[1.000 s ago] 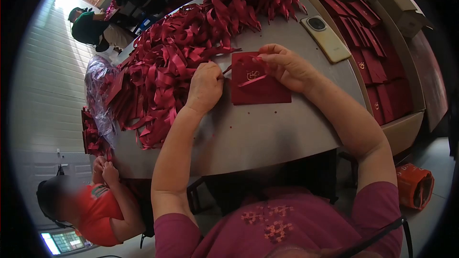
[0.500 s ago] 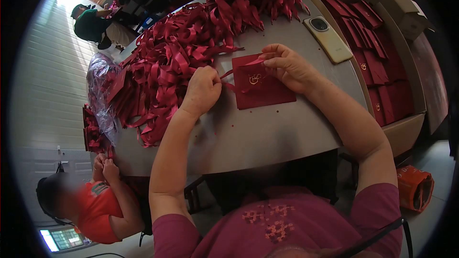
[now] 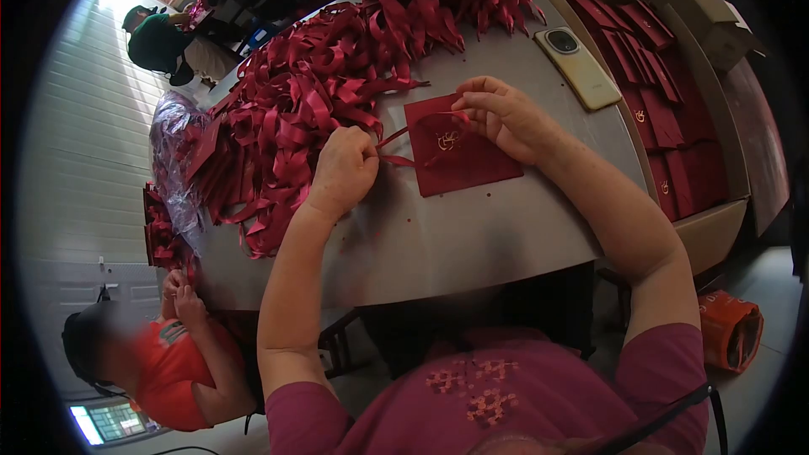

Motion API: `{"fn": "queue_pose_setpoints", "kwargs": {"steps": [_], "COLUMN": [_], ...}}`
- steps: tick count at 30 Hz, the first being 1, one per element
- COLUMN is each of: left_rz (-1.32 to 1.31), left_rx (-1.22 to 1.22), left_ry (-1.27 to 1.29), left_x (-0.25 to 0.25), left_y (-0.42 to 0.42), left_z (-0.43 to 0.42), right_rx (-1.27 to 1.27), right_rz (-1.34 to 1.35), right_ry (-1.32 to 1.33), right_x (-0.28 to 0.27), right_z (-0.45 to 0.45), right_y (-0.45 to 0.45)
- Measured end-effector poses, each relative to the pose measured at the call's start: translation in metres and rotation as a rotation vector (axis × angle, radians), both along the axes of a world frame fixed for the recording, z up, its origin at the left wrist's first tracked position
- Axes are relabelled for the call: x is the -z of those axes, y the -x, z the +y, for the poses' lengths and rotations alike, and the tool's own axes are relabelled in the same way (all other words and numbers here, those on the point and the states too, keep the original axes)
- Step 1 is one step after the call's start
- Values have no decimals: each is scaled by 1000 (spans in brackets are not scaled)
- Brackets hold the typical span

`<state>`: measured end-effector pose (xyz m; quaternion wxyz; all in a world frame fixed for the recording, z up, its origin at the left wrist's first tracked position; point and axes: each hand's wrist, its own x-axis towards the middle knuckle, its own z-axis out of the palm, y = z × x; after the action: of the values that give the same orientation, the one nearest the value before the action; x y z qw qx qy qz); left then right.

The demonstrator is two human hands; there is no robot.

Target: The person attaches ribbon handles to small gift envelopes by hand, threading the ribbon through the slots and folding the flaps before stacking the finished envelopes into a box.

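A dark red pouch (image 3: 472,168) with a gold logo lies flat on the grey table in front of me. A red ribbon (image 3: 396,136) runs from its face out to the left in a narrow loop. My left hand (image 3: 345,164) is closed with the ribbon pinched in its fingers, just left of the pouch. Over the pouch's upper right part, my right hand (image 3: 501,118) pinches the ribbon's other stretch between thumb and fingertips. The right hand's lower fingers are curled and partly hidden.
A large heap of red ribboned pouches (image 3: 312,101) covers the table's left and back. A phone (image 3: 577,67) lies at the right, beside a cardboard box (image 3: 712,211) of red pouches. One co-worker in orange (image 3: 181,371) sits at the left; another in green (image 3: 158,46) is farther back.
My left hand has moved a little left, drawing the ribbon farther out from the pouch. The right hand has shifted slightly left, and the pouch has turned a little.
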<state>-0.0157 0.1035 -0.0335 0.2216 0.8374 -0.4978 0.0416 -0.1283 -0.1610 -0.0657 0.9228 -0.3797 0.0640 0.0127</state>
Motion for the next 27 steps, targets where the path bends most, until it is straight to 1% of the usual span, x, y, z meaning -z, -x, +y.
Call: {"fn": "queue_pose_setpoints", "kwargs": {"steps": [3,8,11,15,19,22,24,25,27], "left_rz": [-29,-215,-193,-176,-156,-92,-68,-71,-167], "left_rx": [-4,-47,-86,-125,-92,-135,-25,-26,-75], "left_ry": [-20,-54,-69,-111,-81,-96,-21,-21,60], "left_x": [-2,-10,-14,-15,-21,-32,-41,-45,-52], "left_y": [3,8,6,14,9,8,12,12,14], "left_z": [5,24,48,48,53,55,51,49,41], "right_rx": [7,27,41,32,54,56,43,42,19], "right_rz": [25,54,82,64,75,57,61,59,60], "right_ry": [28,42,31,3,35,38,75,75,78], "right_x": [-3,-9,-11,-6,-6,-5,-5,-4,-4], "right_z": [1,3,4,3,4,3,3,3,2], "right_y": [0,0,0,-1,-1,-1,0,0,-1]}}
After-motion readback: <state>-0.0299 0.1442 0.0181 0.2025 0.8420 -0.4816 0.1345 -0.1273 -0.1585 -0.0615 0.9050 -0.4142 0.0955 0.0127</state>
